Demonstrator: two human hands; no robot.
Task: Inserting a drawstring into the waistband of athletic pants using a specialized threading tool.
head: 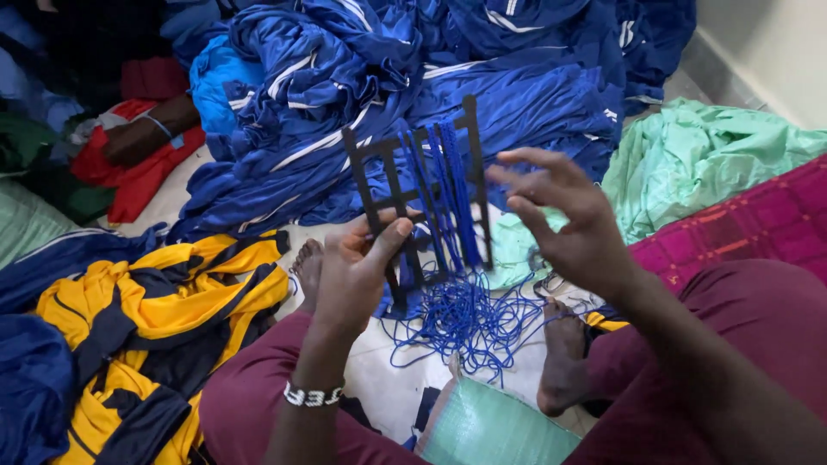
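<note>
Item: black slotted frame (405, 185), flat, ladder-like, held upright above the floor at the centre of the view. Left hand (357, 267) gripped its lower left part, thumb pressed across the front, fingers closed behind.

Item: blue cord (448, 194), several strands wound lengthwise over the frame's right half; the remainder lay in a loose tangle (465, 319) on the pale floor (383, 379) directly below, between the person's bare feet.

Right hand (573, 224) raised just right of the frame, fingers spread and slightly curled; whether a strand was pinched between the fingertips could not be told.

Surroundings: heap of blue garments with white stripes (388, 77) behind the frame; yellow and navy garments (155, 319) at lower left; mint green cloth (698, 155) at right; magenta patterned cloth (749, 224) beside the right arm; green woven sack (491, 426) at the bottom edge, near the right foot. Beaded bracelet (312, 394) on the left wrist. Another person's forearm (159, 129) rested on red cloth at upper left, well apart from the frame
</note>
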